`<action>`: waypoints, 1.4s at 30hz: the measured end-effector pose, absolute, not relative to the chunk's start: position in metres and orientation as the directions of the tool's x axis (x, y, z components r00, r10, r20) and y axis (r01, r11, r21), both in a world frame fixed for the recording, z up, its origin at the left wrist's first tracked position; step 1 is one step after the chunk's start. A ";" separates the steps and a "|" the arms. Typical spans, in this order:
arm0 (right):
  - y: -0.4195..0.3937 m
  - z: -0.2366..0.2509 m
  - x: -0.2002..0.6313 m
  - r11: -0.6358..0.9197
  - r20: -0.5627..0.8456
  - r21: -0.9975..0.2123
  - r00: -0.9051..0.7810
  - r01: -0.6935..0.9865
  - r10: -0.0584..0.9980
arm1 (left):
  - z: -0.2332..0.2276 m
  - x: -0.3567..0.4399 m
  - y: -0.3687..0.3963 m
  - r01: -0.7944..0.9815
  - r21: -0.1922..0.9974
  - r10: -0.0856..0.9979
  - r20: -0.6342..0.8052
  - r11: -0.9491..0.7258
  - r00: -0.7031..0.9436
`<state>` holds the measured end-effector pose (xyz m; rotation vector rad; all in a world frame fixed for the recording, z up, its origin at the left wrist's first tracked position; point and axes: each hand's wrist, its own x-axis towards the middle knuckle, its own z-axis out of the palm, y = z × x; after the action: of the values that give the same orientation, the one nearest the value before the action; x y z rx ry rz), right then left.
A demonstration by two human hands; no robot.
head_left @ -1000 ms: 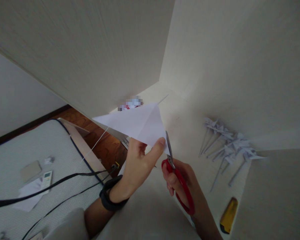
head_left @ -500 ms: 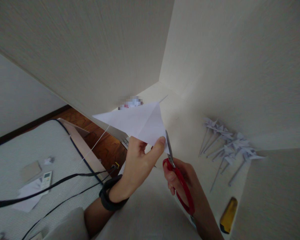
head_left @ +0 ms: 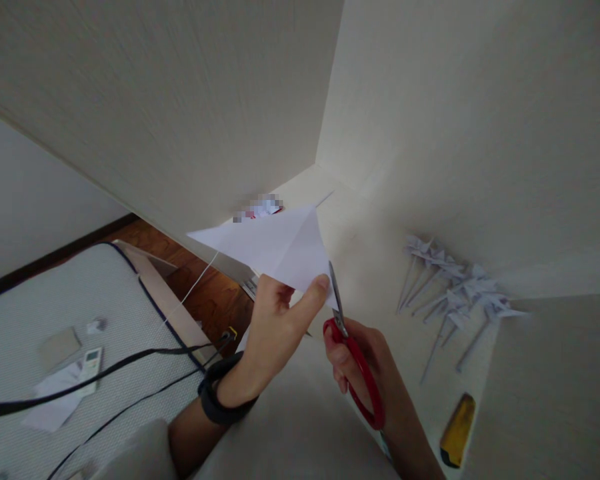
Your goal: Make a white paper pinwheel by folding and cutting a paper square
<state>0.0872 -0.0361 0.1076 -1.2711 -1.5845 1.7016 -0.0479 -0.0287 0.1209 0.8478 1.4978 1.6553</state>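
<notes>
While the left hand (head_left: 273, 327) pinches the lower corner of a white folded paper triangle (head_left: 275, 245) held above the worktop (head_left: 380, 267), the right hand (head_left: 365, 363) grips red-handled scissors (head_left: 353, 353), blades at the paper's right edge.

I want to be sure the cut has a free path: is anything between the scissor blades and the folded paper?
Nothing visible. The right hand holds the red scissors with the blades right at the lower corner of the folded white paper, which the left hand pinches beside them.
</notes>
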 end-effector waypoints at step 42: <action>-0.034 0.099 0.090 -0.161 -0.251 -0.965 -0.564 0.205 0.787 | 0.116 -0.048 -0.031 -0.177 0.978 0.796 -0.022 -0.107 -0.604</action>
<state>0.0900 -0.0344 0.0993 -1.1261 -1.6729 1.7730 -0.0479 -0.0311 0.1157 0.7057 1.4712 1.7920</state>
